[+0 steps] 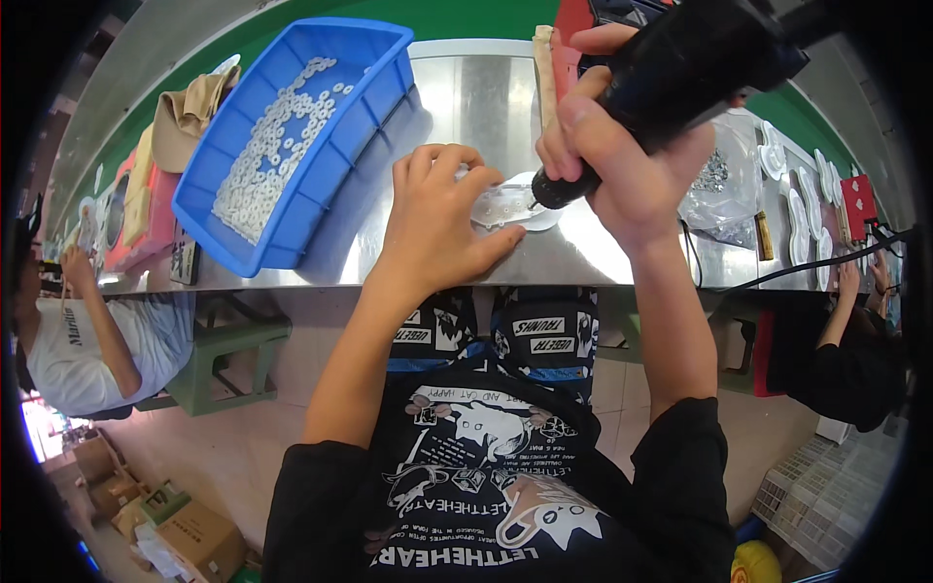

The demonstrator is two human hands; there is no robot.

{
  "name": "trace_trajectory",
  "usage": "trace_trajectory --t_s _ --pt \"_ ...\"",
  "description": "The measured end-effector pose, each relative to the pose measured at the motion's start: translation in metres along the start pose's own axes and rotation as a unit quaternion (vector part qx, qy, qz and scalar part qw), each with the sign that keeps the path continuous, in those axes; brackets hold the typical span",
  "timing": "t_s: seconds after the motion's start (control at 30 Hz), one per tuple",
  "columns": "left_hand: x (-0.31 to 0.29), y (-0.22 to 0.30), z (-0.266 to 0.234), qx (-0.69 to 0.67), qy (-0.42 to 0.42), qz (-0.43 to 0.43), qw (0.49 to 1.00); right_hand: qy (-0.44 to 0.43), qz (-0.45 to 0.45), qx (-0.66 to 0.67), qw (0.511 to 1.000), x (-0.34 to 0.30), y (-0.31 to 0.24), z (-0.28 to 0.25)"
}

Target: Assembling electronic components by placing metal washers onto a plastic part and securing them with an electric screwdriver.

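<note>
A white plastic part (506, 208), rounded and with small holes or screws in it, lies on the metal table. My left hand (434, 219) grips it from the left side, thumb at the near edge and fingers curled over the far edge, hiding some of it. My right hand (637, 165) is wrapped around a black electric screwdriver (680, 73), tilted so its body points up to the right. The screwdriver's tip meets the right part of the white piece; whether a screw sits under it is too small to tell.
Left of my hands stands a blue bin (335, 185) with many small white rings. To the right lies a clear bag (724, 185) of small metal pieces, with white plastic parts (799, 228) in rows beyond it and a black cable (821, 264). Other people sit at both sides.
</note>
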State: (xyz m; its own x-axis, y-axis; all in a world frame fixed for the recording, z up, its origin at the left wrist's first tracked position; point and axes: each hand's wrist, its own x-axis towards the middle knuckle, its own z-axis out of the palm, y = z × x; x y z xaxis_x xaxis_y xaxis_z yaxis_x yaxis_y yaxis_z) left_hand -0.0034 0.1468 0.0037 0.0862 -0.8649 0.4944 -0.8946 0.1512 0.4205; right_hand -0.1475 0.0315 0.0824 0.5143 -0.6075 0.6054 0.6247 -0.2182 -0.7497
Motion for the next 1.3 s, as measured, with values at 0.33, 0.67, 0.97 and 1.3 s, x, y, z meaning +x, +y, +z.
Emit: trace_trajectory --t_s 0.33,0.67,0.97,1.3 --pt "-0.002 -0.004 0.000 -0.007 -0.009 0.001 1.000 0.017 0.034 -0.018 0.999 -0.001 0.025 -0.002" --pt "-0.003 -0.004 0.002 -0.005 0.001 0.011 1.000 -0.059 0.082 -0.014 0.995 0.001 0.029 -0.005" --pt "-0.001 -0.001 0.003 -0.008 0.005 0.010 1.000 -0.092 0.031 -0.181 0.979 0.006 0.017 0.005" --pt "-0.001 -0.001 0.004 0.016 -0.008 0.004 1.000 0.138 -0.132 -0.197 0.961 0.064 -0.056 -0.027"
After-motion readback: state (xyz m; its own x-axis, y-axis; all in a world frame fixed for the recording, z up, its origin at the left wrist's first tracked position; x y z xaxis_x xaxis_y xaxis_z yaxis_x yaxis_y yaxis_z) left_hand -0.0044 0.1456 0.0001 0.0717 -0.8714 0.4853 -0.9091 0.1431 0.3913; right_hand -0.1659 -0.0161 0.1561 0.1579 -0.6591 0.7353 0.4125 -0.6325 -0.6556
